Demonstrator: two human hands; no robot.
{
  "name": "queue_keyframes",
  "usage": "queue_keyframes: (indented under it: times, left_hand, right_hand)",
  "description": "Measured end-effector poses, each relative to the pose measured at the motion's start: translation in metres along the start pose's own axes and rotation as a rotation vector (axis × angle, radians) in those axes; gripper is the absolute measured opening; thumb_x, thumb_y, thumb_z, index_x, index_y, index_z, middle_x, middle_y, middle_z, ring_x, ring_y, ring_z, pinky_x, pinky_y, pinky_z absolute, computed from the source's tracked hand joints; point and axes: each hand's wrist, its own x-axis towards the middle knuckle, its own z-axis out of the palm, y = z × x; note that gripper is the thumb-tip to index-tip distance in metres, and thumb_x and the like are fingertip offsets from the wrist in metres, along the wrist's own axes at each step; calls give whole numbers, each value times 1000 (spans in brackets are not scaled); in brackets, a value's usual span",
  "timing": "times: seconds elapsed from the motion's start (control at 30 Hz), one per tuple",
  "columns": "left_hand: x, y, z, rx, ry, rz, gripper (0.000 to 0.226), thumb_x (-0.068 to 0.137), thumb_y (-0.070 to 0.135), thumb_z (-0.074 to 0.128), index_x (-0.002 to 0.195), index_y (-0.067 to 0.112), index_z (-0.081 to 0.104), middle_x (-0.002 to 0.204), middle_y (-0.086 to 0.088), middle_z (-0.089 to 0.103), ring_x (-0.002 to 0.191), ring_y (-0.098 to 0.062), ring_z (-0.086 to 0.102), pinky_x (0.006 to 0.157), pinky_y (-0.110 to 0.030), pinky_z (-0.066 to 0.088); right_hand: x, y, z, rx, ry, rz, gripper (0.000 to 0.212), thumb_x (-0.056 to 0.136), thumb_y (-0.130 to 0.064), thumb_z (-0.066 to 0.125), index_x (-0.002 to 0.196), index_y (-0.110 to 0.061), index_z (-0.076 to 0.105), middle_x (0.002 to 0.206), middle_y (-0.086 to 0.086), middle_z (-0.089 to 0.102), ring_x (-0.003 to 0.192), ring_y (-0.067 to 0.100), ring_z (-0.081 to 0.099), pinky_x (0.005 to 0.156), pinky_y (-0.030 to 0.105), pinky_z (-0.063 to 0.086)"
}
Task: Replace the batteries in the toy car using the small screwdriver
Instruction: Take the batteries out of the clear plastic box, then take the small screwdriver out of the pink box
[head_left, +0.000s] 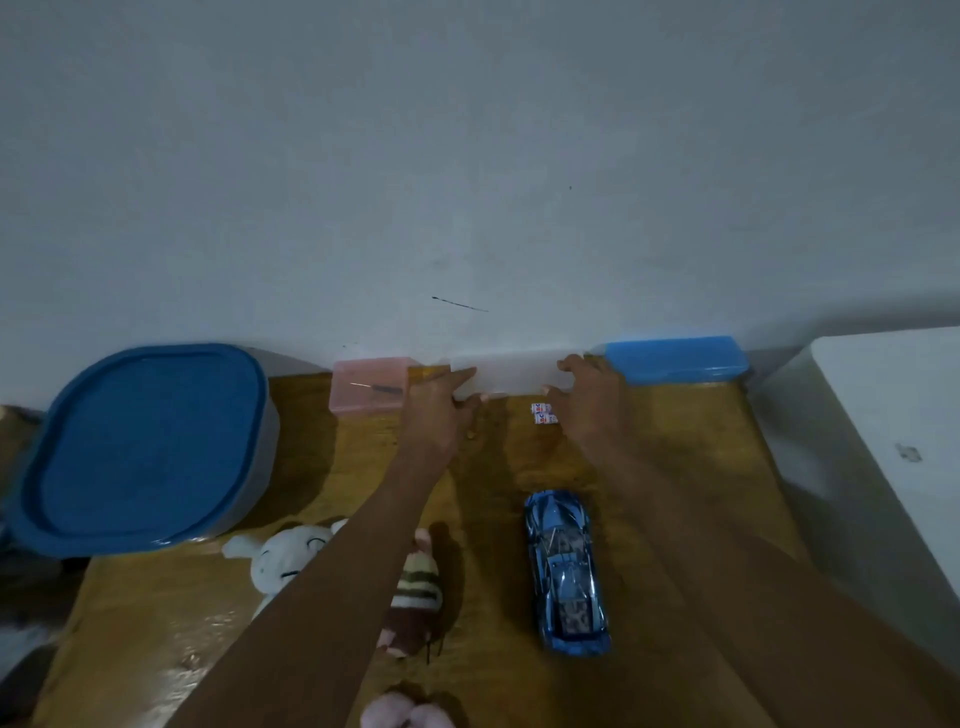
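- The left hand and the right hand were both extended to the far edge of the wooden table, against the wall.
- Both hands grasped a white translucent box, one at each end. The left fingers lay along its left side with the thumb underneath; the right fingers curled over its top right corner.
- Whether the white box rested on the table or was raised off it could not be determined.
- The toy car, blue and glossy, stood on its wheels on the table nearer the person, between the two forearms and closer to the right one. Neither hand was in contact with it.
- Two batteries, white with red and blue markings, lay side by side on the table just beside the right hand, below the white box.
- A pink translucent box stood just left of the left hand. A thin tool with a dark handle and a metal shaft, apparently the screwdriver, was visible through it.
- A blue box stood against the wall to the right of the right hand.
- A large container with a blue lid occupied the left side of the table.
- A white plush toy and a striped plush toy lay beside the left forearm.
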Motion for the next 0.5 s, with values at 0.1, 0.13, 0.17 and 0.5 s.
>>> queue_keyframes:
  times: [0.1, 0.13, 0.17, 0.5]
  left_hand:
    - [-12, -4, -26, -18, 89, 27, 45, 92, 28, 73, 135, 19, 64, 129, -8, 68, 114, -24, 65, 96, -40, 57]
    - [-18, -9, -36, -26, 143, 21, 43, 93, 30, 72, 134, 20, 64, 130, -6, 67, 115, -22, 64, 95, -39, 57]
    - [-23, -16, -46, -25, 202, 24, 41, 93, 32, 71, 132, 21, 65, 131, -4, 67, 116, -20, 62, 95, -36, 55]
    - [-34, -108, -97, -273, 125, -65, 63, 81, 51, 74, 139, 38, 52, 137, 5, 57, 124, -18, 57, 98, -45, 55]
  right_hand:
    - [1, -31, -8, -35, 18, -51, 36, 94, -37, 67, 127, -23, 63, 142, 5, 49, 131, 26, 45, 101, 39, 46]
    - [0, -44, -6, -9, 24, -112, 35, 94, -36, 67, 127, -24, 63, 140, 3, 51, 129, 24, 47, 99, 37, 46]
    - [-1, -57, -2, 31, 14, -175, 34, 94, -33, 68, 126, -24, 63, 136, 3, 54, 126, 23, 50, 97, 35, 47]
    - [-35, -133, 80, 190, -207, -288, 49, 92, -22, 72, 138, -26, 56, 131, 1, 59, 111, 14, 57, 83, 17, 42]
